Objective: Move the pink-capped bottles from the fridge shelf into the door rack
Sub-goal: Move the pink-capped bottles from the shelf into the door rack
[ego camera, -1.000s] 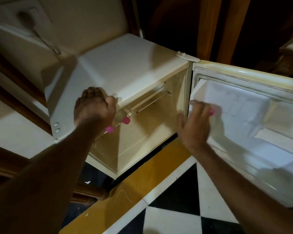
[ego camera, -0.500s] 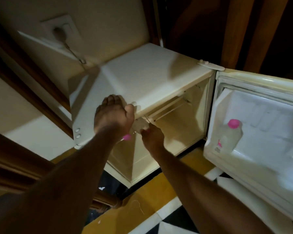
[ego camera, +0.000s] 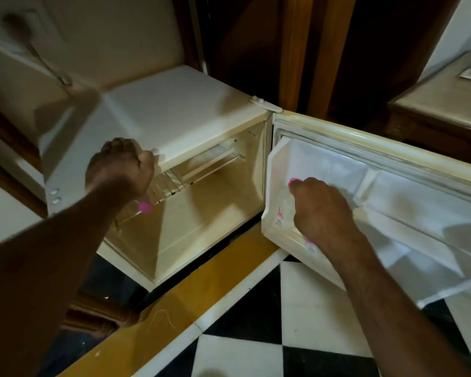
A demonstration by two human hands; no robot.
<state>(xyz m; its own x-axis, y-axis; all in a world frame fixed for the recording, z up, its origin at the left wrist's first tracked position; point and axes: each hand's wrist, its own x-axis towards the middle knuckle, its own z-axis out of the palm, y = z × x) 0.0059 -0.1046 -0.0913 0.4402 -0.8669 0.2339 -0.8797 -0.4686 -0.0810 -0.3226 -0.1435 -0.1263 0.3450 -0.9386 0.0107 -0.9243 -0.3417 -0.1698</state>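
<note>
While our left hand [ego camera: 119, 167] curls over the front edge of the small fridge [ego camera: 180, 110], fingers folded onto its top, our right hand [ego camera: 320, 212] is down in the door rack [ego camera: 269, 221] at the near-left corner of the open door [ego camera: 378, 191]. It is closed around a clear bottle [ego camera: 283, 210] whose pink cap [ego camera: 292, 182] peeks out just past the knuckles. A second bottle seems to stand beside it, though the hand hides most of it. Back inside the fridge, one more pink cap [ego camera: 145, 207] shows at the near-left end of the wire shelf [ego camera: 180, 180], just below our left wrist; its bottle is too blurred to make out.
</note>
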